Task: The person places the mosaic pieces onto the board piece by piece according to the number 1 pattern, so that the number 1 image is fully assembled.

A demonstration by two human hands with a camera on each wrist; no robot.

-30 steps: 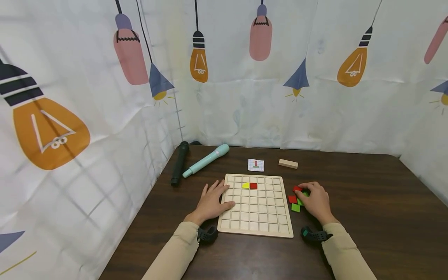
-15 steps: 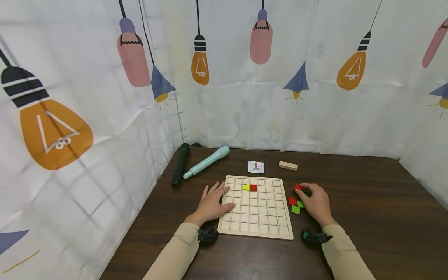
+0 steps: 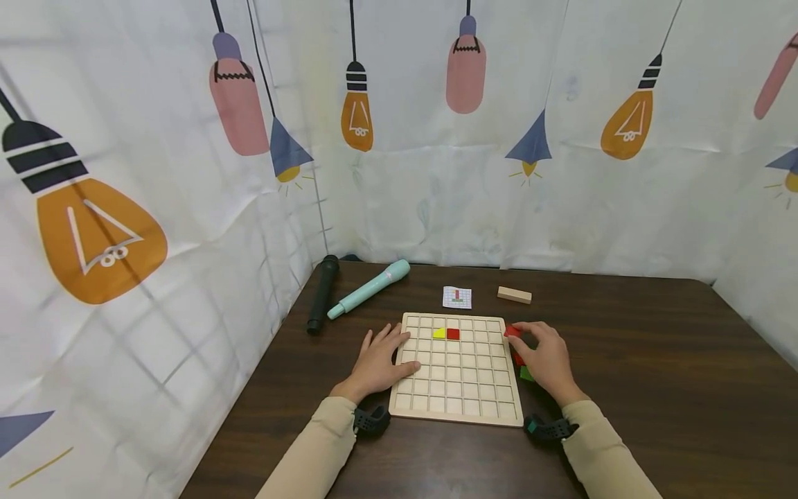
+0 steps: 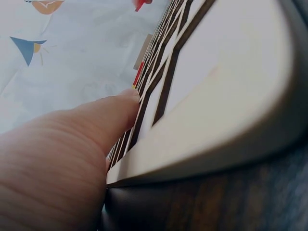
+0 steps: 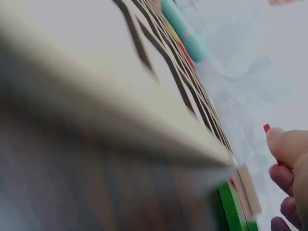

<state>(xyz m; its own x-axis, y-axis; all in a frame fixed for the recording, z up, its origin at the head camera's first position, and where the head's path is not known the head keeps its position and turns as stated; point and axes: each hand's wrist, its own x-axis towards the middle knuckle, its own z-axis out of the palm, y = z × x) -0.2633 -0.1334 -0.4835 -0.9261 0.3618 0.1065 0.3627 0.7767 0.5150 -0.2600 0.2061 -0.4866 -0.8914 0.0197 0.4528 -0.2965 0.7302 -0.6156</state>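
A wooden grid board lies on the dark table. My left hand rests on its left edge, fingers spread and thumb over the squares. At the board's upper right edge, my right hand pinches a small red tile between thumb and fingers; the right wrist view has this red tile held up off the table. A yellow tile with a cut corner and another red tile sit side by side in an upper row. Below the right hand, a loose red tile and a green tile are partly hidden.
Behind the board lie a small printed grid card and a plain wooden block. A mint-green microphone-shaped stick and a black one are at the back left. A patterned curtain borders the table.
My right hand has lifted the red tile from the loose tiles and moved left with it to the board's right edge. My left hand has stayed on the board.
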